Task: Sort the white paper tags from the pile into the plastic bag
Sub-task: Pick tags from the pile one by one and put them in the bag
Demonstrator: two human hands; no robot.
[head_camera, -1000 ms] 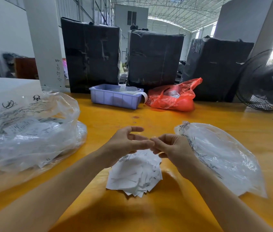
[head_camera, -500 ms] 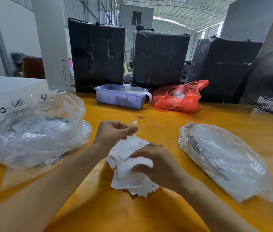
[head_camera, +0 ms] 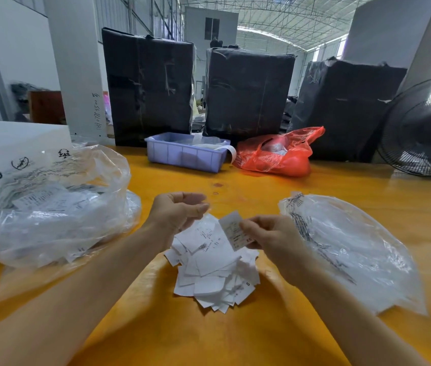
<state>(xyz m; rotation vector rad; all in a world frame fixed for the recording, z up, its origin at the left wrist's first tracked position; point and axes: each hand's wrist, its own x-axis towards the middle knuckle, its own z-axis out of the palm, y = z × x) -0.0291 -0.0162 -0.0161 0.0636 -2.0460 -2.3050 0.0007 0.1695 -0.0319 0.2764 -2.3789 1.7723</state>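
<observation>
Yellow table (head_camera: 262, 339), right hand (head_camera: 270, 239) pinching tag (head_camera: 231, 228)

- A yellow table (head_camera: 314, 196) fills the near part of the room.
- A lilac plastic crate (head_camera: 185, 154) stands at the far edge of the table.
- Just beside the crate on its right lies a red plastic bag (head_camera: 280, 157).
- Behind them stand three big black wrapped bales (head_camera: 151, 85).
- A black fan (head_camera: 425, 130) stands at the far right.
- A white box (head_camera: 11, 138) sits at the left.
</observation>
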